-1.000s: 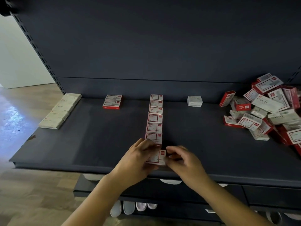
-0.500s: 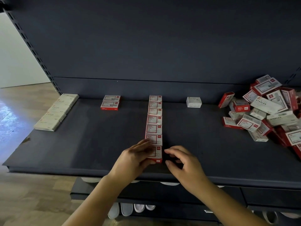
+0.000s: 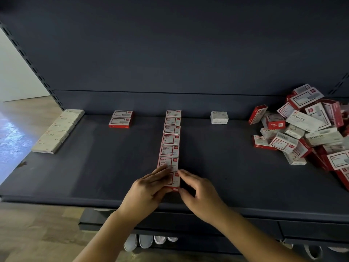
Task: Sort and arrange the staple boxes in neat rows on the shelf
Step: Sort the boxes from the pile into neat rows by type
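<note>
A front-to-back row of red-and-white staple boxes [image 3: 171, 140] runs down the middle of the dark shelf [image 3: 94, 167]. The front box [image 3: 175, 180] lies at the row's near end, in line with the others. My left hand [image 3: 149, 190] rests with straight fingers over its left half, thumb at its front edge. From the other side, my right hand [image 3: 200, 193] touches the box's right edge with index fingertip and thumb, its fingers loosely curved. A jumbled pile of red and white staple boxes [image 3: 306, 127] lies at the right end.
A row of white boxes [image 3: 58, 129] lines the shelf's left edge. Two red boxes [image 3: 121, 119] and a single white box [image 3: 219, 117] sit by the back panel. Bare shelf lies between the rows. Shoes [image 3: 141, 241] show under the lower shelf.
The front box went from held between both hands to lying flat in line with the row. My left fingers straightened over it and my right hand closed in on its right edge.
</note>
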`<state>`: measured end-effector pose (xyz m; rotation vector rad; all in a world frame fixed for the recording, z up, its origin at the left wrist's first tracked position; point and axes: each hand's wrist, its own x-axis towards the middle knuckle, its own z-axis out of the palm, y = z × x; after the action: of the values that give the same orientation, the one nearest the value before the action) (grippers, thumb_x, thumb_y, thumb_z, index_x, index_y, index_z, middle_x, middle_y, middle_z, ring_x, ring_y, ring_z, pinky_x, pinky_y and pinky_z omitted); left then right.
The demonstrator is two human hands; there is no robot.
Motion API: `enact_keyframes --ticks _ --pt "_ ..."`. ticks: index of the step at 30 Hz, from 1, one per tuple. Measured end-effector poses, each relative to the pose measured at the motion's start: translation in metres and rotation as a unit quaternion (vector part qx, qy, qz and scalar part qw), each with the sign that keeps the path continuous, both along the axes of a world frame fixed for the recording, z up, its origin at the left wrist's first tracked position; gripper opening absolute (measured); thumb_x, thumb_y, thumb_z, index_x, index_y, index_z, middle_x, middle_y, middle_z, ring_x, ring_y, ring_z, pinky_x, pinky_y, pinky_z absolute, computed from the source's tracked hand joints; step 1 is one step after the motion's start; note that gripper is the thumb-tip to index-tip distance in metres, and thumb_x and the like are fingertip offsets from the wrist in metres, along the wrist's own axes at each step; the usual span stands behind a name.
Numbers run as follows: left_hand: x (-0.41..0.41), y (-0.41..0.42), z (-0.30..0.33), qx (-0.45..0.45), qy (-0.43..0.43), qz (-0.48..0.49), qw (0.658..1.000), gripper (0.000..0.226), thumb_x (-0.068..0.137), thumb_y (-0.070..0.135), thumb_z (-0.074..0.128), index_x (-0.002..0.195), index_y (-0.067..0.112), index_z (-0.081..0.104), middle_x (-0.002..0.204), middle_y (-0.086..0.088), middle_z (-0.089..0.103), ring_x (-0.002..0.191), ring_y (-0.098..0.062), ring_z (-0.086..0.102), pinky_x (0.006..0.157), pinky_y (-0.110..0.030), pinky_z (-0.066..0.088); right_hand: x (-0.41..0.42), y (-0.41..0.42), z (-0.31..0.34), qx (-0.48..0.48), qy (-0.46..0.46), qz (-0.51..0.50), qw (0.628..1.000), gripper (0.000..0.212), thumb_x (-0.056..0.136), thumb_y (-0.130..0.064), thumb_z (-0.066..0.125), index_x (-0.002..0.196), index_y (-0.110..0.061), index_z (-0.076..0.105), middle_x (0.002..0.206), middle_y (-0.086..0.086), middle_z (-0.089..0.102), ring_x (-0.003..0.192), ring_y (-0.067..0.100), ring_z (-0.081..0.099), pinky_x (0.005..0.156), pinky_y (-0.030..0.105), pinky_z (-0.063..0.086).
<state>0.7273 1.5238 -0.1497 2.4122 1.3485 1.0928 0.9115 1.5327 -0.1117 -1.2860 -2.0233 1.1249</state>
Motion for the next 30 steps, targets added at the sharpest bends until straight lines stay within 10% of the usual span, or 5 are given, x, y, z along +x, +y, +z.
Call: enact_keyframes --ticks 11,15,19,23,30 --pt "0.006 -0.015 0.01 -0.087 -0.113 0.113 0.983 0.064 0.075 0.03 0.075 0.129 0.007 0.048 0.132 0.013 0.05 0.115 0.005 0.052 0.088 -0.012 0.047 0.003 -0.003 0.006 -0.246 0.167 0.037 0.954 0.057 0.089 -0.003 0.053 0.127 -0.042 0.035 0.115 -0.024 0.053 0.103 -0.018 0.049 0.081 0.002 0.038" --pt "0.007 -0.016 0.01 -0.097 -0.101 0.127 0.982 0.067 0.069 0.015 0.074 0.13 0.005 0.047 0.13 0.036 0.044 0.112 0.012 0.051 0.087 -0.009 0.046 -0.002 -0.002 0.005 -0.245 0.145 0.084 0.955 0.068 0.08 -0.019 0.059 0.134 -0.048 0.027 0.125 -0.031 0.044 0.119 -0.012 0.04 0.103 0.017 0.034" --pt "0.003 -0.017 0.025 -0.122 -0.016 0.118 0.985 0.069 0.075 0.044 0.069 0.133 0.016 0.044 0.133 0.007 0.049 0.122 0.011 0.04 0.096 -0.014 0.041 0.009 0.003 0.011 -0.253 0.122 0.104 0.954 0.075 0.088 -0.018 0.058 0.14 -0.045 0.011 0.129 -0.044 0.021 0.124 -0.013 0.028 0.108 0.019 0.026" --pt "0.019 0.0 0.054 -0.092 0.099 0.137 0.981 0.071 0.076 0.053 0.048 0.135 0.015 0.037 0.136 0.004 0.039 0.13 -0.018 0.036 0.101 -0.041 0.034 0.045 0.028 0.012 -0.116 0.094 0.012 0.989 0.06 0.087 -0.018 0.058 0.142 -0.021 0.034 0.15 -0.011 0.023 0.137 0.005 0.025 0.112 0.031 0.029" --pt "0.12 0.093 0.082 -0.121 0.137 0.072 0.98 0.058 0.09 0.044 0.05 0.139 0.014 0.042 0.145 -0.006 0.04 0.137 -0.019 0.031 0.111 -0.022 0.019 0.139 0.143 0.042 0.268 -0.081 -0.143 0.949 0.034 0.077 0.006 0.059 0.111 0.001 0.064 0.116 0.017 0.061 0.109 0.031 0.057 0.094 0.029 0.04"
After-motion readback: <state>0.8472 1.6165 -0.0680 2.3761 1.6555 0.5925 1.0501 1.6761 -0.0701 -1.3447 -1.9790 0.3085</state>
